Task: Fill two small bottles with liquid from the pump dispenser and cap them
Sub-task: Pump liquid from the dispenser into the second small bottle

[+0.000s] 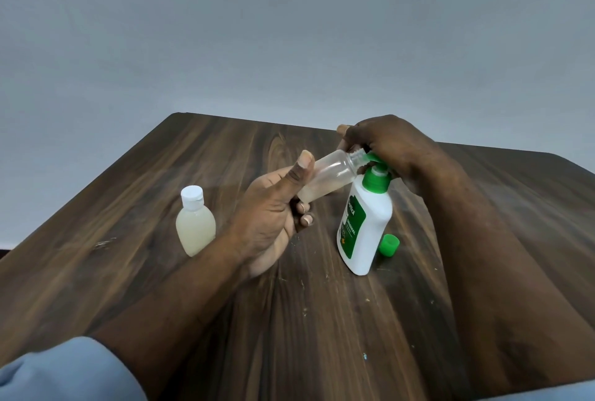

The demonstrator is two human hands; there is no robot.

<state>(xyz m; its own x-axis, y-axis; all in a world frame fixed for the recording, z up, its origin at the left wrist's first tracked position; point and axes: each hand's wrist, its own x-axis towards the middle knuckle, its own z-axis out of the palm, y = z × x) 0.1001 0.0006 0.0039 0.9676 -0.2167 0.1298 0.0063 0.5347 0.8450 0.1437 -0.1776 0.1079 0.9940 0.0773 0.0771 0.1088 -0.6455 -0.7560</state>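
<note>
Two small bottles are on show, and they differ. One point(195, 226) stands upright toward the left edge of the table point(225, 304), full of pale liquid with its white cap point(192, 197) on; by the look of it, that half of the job is done. The other, a clear open bottle point(328, 175), is held off the table by the left hand point(273, 213), which grips its base with the thumb raised alongside and the fingers curled underneath.

Its long axis slants: base low toward the left hand, neck raised to the right, mouth right at the green nozzle point(375, 159) of the dispenser point(367, 226). Only a little cloudy liquid sits at the base. The right hand point(392, 146) is draped over the pump top, fingers curled around it, so this hand is the one placed to press.

The two hands are close, joined through bottle and pump. A loose green cap point(389, 244) lies just beside the dispenser on its right, nearer the right hand.
</note>
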